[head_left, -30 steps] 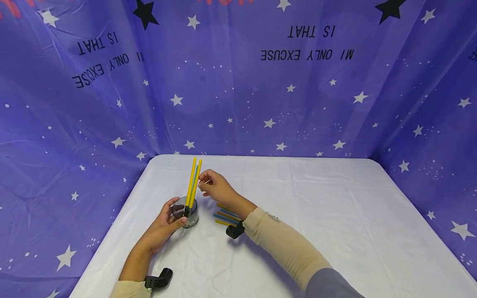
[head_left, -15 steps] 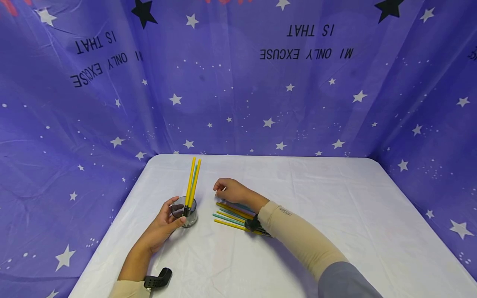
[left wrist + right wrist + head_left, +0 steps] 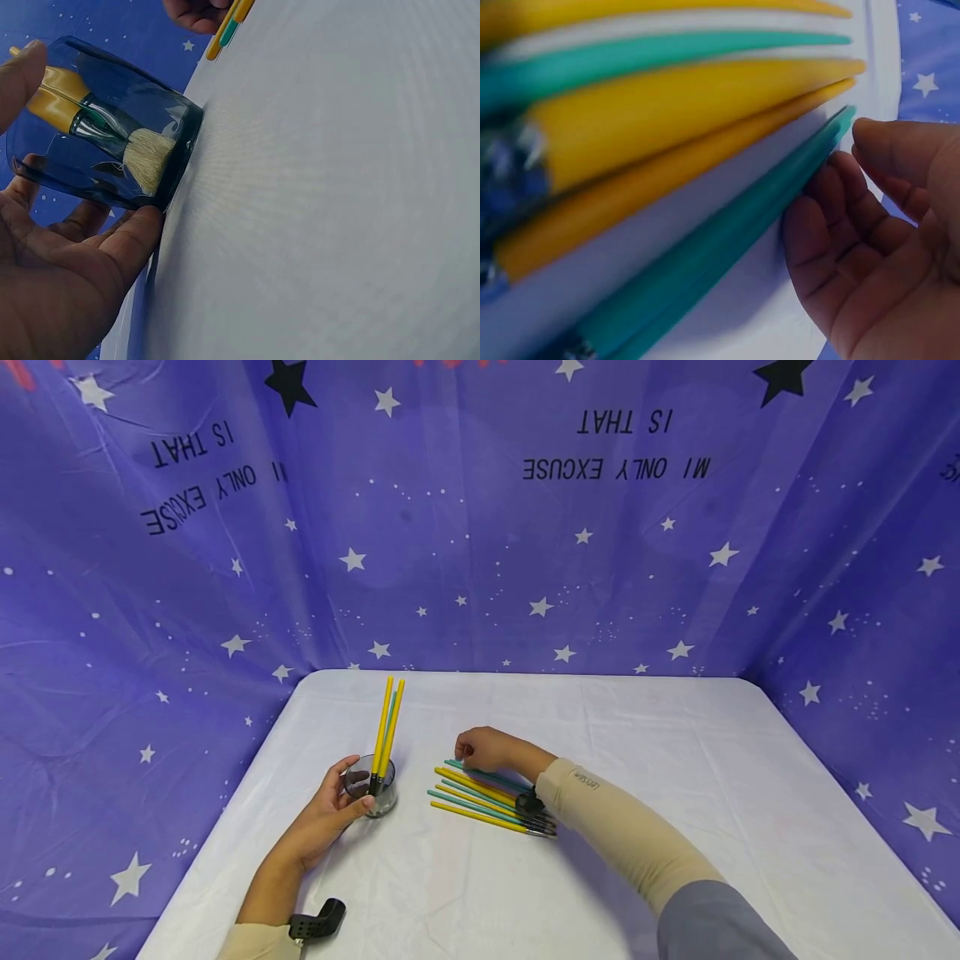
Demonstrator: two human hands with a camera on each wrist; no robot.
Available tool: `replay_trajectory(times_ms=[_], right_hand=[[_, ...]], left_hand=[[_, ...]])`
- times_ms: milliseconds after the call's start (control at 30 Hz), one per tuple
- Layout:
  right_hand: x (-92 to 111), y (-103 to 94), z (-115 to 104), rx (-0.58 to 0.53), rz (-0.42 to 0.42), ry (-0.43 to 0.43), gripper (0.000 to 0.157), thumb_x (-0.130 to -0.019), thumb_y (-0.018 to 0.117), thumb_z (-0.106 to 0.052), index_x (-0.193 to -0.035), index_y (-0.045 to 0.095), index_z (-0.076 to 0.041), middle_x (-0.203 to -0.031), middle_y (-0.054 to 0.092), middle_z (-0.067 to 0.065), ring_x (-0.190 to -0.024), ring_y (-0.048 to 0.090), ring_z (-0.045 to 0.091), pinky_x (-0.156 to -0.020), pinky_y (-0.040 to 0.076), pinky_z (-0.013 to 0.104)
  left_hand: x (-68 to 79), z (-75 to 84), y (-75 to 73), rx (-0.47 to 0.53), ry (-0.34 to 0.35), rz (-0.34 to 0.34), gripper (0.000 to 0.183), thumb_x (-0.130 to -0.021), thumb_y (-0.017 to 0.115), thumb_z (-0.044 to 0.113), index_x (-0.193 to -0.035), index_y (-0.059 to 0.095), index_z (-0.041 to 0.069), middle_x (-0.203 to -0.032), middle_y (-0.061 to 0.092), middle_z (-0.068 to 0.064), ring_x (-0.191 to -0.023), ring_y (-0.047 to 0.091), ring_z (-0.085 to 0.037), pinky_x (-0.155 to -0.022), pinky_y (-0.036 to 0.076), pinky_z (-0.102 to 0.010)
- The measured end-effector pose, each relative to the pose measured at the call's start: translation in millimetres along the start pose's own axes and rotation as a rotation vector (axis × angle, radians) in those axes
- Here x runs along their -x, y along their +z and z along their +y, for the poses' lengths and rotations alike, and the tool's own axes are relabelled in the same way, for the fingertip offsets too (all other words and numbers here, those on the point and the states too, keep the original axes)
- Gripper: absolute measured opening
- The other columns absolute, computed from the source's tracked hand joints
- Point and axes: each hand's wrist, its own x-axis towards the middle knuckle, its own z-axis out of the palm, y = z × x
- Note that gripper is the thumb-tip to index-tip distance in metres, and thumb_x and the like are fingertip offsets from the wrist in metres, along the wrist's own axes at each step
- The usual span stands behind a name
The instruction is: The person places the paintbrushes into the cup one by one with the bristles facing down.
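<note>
Head | right hand point(image 3: 486, 749): from glass point(image 3: 385, 799) to loose brushes point(image 3: 476, 787) | left hand point(image 3: 327, 814): unmoved

Gripped in the left hand point(image 3: 324, 822), a see-through glass point(image 3: 386, 800), upright on the white tabletop point(image 3: 420, 893), with the thumb at the near side. Inside, bristles down and tall handles slanting out above the rim, three paintbrushes point(image 3: 392, 727), two yellow and one teal. Near the glass, side by side on the tabletop, loose brushes point(image 3: 480, 802) in yellow and teal, handle tips toward the glass. Loosely curved beside the farthest teal handles point(image 3: 720, 236), the right hand point(image 3: 487, 750); contact unclear.
</note>
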Motion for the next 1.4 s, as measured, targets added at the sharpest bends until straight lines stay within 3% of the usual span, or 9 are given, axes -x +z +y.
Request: replay_trajectory(times_ms=[533, 867, 1100, 1400], right_hand=[[-4.1, -7.6, 7.2, 0.038, -0.072, -0.021, 0.017, -0.096, 0.057, 0.002, -0.106, 0.066, -0.008, -0.101, 0.061, 0.002, -0.088, 0.051, 0.017, -0.082, 0.044, 0.033], [-5.6, 2.5, 10.2, 0.049, -0.071, -0.033, 0.018, -0.094, 0.057, 0.003, -0.104, 0.067, -0.009, -0.096, 0.061, 0.000, -0.084, 0.050, 0.015, -0.078, 0.043, 0.030], [-3.8, -1.5, 7.0, 0.000, -0.053, -0.018, 0.019, -0.092, 0.059, 0.006, -0.102, 0.068, -0.007, -0.095, 0.062, 0.004, -0.084, 0.050, 0.018, -0.074, 0.044, 0.031], [-0.7, 2.2, 2.9, 0.062, -0.027, -0.038, 0.020, -0.093, 0.058, 0.006, -0.103, 0.067, -0.009, -0.092, 0.060, 0.002, -0.082, 0.049, 0.016, -0.076, 0.043, 0.032]], left_hand=[[-3.1, 0.2, 1.8, 0.004, 0.011, -0.002, 0.077, -0.097, 0.061, 0.003, -0.154, 0.009, 0.008, -0.145, 0.030, -0.027, -0.119, 0.048, -0.012, -0.089, 0.046, -0.023], [3.0, -3.3, 1.0, -0.018, -0.006, -0.004, 0.076, -0.098, 0.061, 0.004, -0.154, 0.010, 0.009, -0.146, 0.030, -0.025, -0.119, 0.048, -0.011, -0.090, 0.046, -0.023], [2.0, -1.2, 2.4, -0.007, 0.000, 0.003, 0.076, -0.097, 0.061, 0.004, -0.154, 0.010, 0.009, -0.146, 0.029, -0.025, -0.121, 0.046, -0.014, -0.090, 0.046, -0.022], [1.2, 0.0, 1.9, -0.011, 0.001, 0.008, 0.076, -0.098, 0.060, 0.003, -0.154, 0.010, 0.009, -0.145, 0.030, -0.025, -0.122, 0.046, -0.018, -0.089, 0.046, -0.023]])
